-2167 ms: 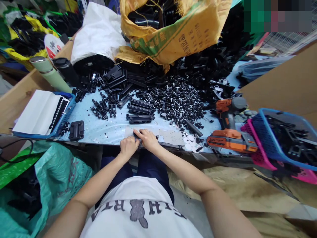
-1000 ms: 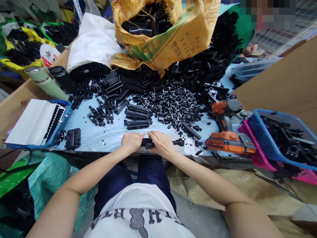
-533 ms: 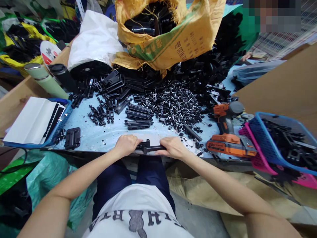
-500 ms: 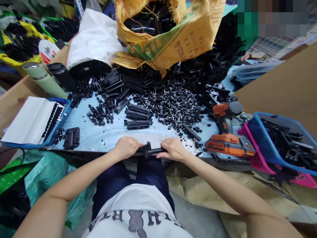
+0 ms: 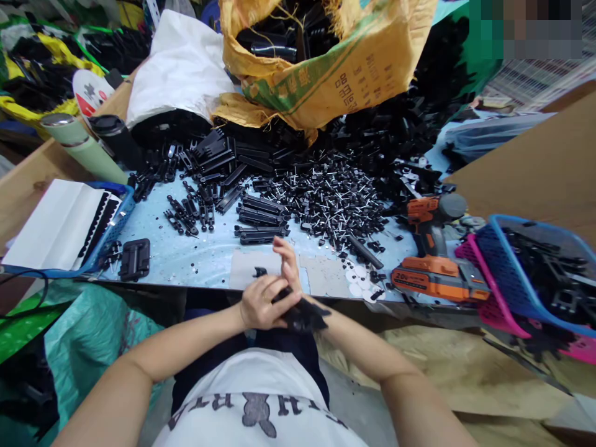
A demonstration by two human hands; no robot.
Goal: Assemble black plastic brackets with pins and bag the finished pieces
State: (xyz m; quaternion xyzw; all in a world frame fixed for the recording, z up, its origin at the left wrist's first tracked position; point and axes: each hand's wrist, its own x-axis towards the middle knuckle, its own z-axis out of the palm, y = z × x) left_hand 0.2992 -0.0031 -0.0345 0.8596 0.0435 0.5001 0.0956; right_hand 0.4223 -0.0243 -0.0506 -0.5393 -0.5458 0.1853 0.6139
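Left fingers clasp a long, black, plastic-looking piece with pointed ends

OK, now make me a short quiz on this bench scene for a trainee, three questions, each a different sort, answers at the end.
1. Fill in the blank: the fingers of the ___ hand are closed over the black part.
2. True or false: the power drill stands to the right of the heap of small parts with metal pins.
3. Multiple choice: what colour is the basket that the white sheet lies on? A) pink B) blue C) yellow

Key: 1. Left hand. 2. True. 3. B.
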